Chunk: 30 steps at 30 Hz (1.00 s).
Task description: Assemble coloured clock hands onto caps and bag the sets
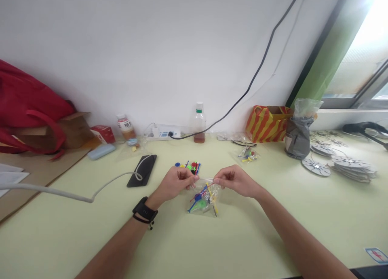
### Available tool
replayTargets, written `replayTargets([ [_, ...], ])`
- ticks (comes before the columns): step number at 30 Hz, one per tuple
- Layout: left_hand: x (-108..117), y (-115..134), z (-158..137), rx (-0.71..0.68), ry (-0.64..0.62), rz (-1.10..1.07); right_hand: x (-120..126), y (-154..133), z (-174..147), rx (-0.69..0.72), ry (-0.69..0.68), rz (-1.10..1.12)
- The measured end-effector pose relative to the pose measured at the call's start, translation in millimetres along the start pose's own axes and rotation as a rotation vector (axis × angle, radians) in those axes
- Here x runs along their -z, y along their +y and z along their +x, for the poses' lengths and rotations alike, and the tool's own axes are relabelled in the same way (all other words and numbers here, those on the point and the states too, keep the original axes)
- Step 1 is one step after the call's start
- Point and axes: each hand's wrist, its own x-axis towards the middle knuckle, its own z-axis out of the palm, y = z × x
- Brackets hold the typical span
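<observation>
A clear plastic bag (203, 206) hangs between my hands in the head view, its top edge stretched between them. Inside it show blue, green, yellow and red plastic pieces. My left hand (179, 179) pinches the top left corner of the bag. With thumb and forefinger closed, my right hand (232, 180) grips the top right corner; a thin red piece lies right at those fingertips. Just behind the bag, small coloured plastic parts (189, 166) in blue, yellow, green and red lie on the table, partly hidden by my left hand.
Left of my hands lies a black phone (142, 171) with a pale cable across it. Another bag of coloured parts (248, 154) lies behind my right hand. A bottle (199, 123) and a power strip (163, 132) stand by the wall. Grey discs (353, 168) are stacked at right.
</observation>
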Motion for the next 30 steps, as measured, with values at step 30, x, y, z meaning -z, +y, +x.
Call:
replayTargets([
  [30, -3, 2, 3, -0.119, 0.457, 0.057, 32, -18, -76, 0.323, 0.571, -0.981],
])
